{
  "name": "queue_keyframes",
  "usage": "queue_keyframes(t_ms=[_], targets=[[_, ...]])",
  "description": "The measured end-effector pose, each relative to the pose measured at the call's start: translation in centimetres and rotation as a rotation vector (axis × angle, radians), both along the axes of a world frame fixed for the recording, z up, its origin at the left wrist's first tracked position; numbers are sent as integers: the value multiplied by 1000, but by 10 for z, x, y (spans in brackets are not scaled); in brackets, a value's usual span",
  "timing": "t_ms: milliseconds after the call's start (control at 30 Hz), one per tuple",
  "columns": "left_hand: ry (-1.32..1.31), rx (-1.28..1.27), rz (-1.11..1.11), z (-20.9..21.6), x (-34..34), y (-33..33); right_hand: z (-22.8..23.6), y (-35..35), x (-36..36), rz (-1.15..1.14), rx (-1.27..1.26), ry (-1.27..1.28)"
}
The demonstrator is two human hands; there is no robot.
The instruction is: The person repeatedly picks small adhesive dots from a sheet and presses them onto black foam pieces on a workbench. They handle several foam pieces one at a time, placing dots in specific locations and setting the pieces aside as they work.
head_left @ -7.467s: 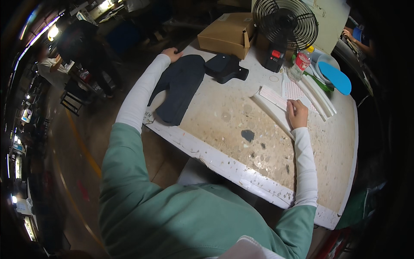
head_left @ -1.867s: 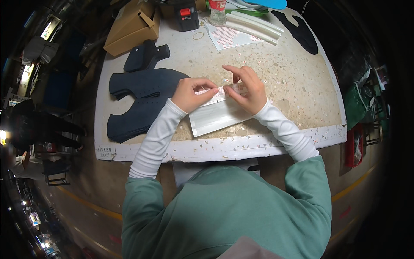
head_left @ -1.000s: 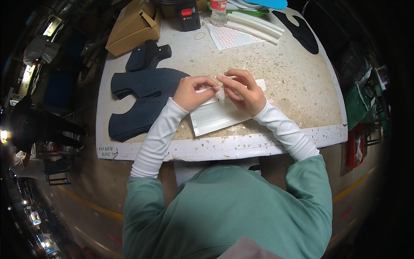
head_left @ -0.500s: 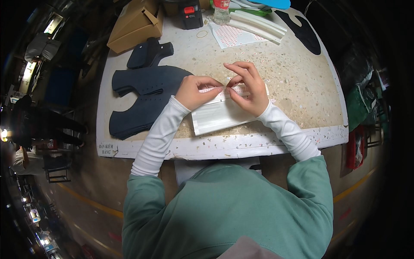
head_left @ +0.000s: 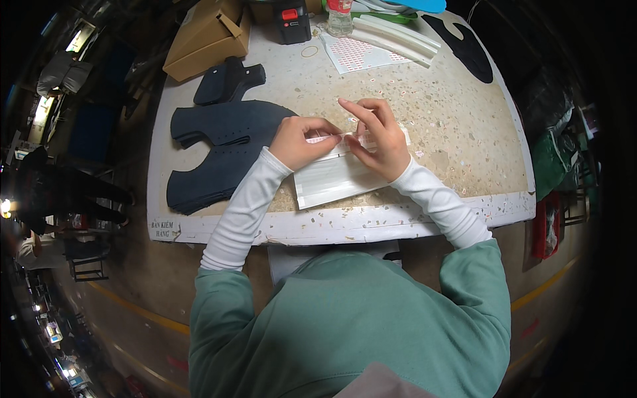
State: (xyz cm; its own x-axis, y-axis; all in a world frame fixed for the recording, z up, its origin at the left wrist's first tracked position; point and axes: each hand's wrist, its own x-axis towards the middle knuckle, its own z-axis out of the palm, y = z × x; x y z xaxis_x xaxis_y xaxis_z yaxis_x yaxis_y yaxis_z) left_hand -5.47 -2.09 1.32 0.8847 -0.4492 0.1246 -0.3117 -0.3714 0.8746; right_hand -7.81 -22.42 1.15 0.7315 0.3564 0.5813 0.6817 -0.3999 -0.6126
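Observation:
A strip of small red-printed labels [head_left: 322,140] lies along the upper edge of a glossy white folded sheet [head_left: 338,180] on the table in front of me. My left hand [head_left: 304,141] is closed on the label strip, its thumb and index finger pinching the edge. Beside it, my right hand [head_left: 379,138] hovers over the strip's right part, thumb and a bent finger close together near the left fingertips. One finger of that hand points up and away. Whatever lies between its fingertips is too small to make out.
Stacked dark navy cut pieces [head_left: 219,149] lie at the left, with smaller dark pieces [head_left: 229,81] behind. Farther back are a cardboard box [head_left: 207,41], a black device [head_left: 292,25], a bottle [head_left: 340,23], another label sheet [head_left: 361,55] and a white roll [head_left: 397,41]. A dark piece [head_left: 464,50] lies far right.
My right hand has turned and shifted slightly, with its thumb and bent finger repositioned at the strip. My left hand stays at the same place on the label strip.

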Motion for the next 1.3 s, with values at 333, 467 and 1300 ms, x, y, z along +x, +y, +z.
queue_keyframes(t_ms=[333, 467, 1300], targets=[[2, 47, 22, 4, -2, 0, -12, 8, 6, 220, 25, -174], [3, 30, -15, 4, -2, 0, -8, 6, 2, 154, 58, -83], [-473, 168, 415, 14, -44, 64, 15, -7, 136, -303, -152, -269]])
